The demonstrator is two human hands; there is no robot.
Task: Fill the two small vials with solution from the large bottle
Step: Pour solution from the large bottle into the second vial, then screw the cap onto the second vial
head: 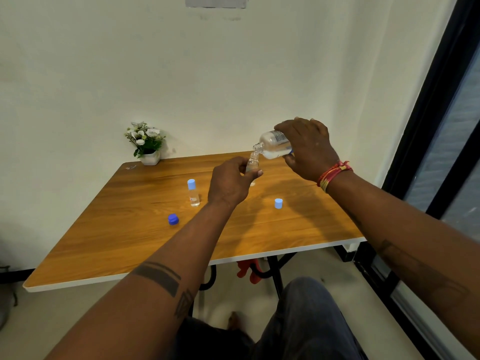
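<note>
Right now, from my head camera, my right hand (306,149) is wrapped around the big bottle (275,144), fingers curled over its body, tipping it so the open neck points down and to the left. That neck sits right at the mouth of the open vial (252,166), which my left hand (232,181) pinches between thumb and fingers, upright and lifted clear of the table (104,242). Clear liquid shows inside the bottle; how full the vial is I cannot tell.

Left of my left hand, the other vial (193,194) stands upright on the wood with its light blue cap on. A loose light blue cap (278,203) stands below my right wrist, and a darker blue cap (173,219) lies nearer the front edge. At the far left corner sits a flower pot (147,146).
</note>
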